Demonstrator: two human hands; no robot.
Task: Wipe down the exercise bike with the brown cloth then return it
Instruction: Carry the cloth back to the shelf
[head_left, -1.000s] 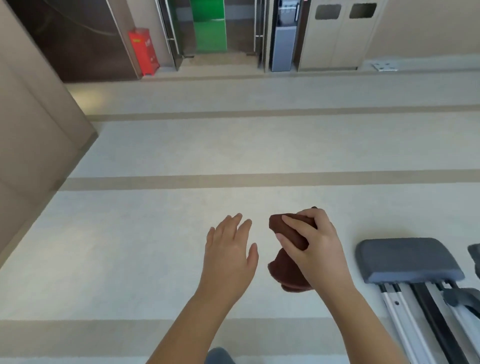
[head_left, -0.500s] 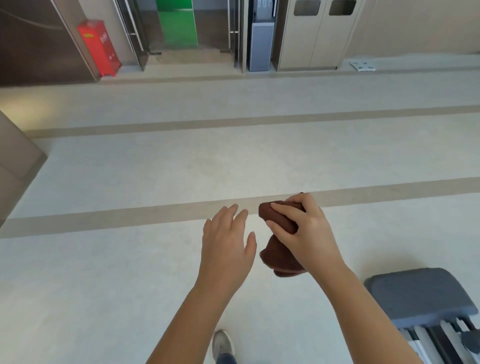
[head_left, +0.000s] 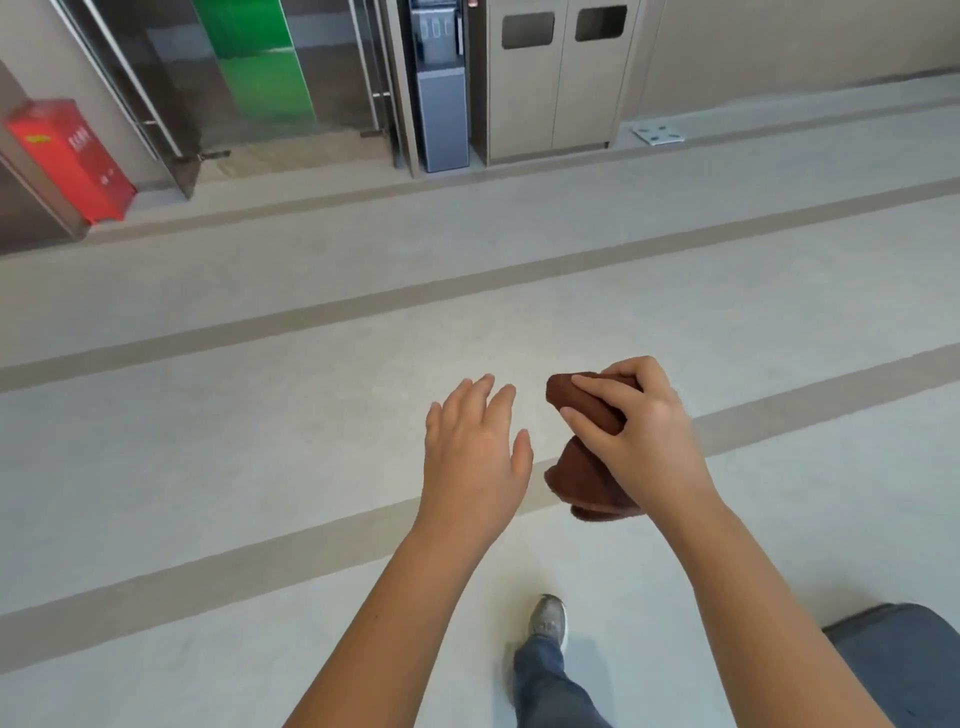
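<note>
The one head-worn camera looks forward and down (wide-angle) over the floor (head_left: 260, 467), close above both forearms.

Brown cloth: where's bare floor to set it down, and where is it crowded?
Bare floor lies open left of the empty left hand, and ahead between the tan stripes. The right hand grips the brown cloth. Crowded: the grey pad at lower right, the shoe below.

The right hand (head_left: 631, 436) covers the middle of the brown cloth (head_left: 582, 478), leaving only its two ends visible. A grey padded part (head_left: 904, 670) is cut off by the lower right corner, so the machine cannot be identified. Lettering on the red cabinet (head_left: 67, 161) is too small to read.
</note>
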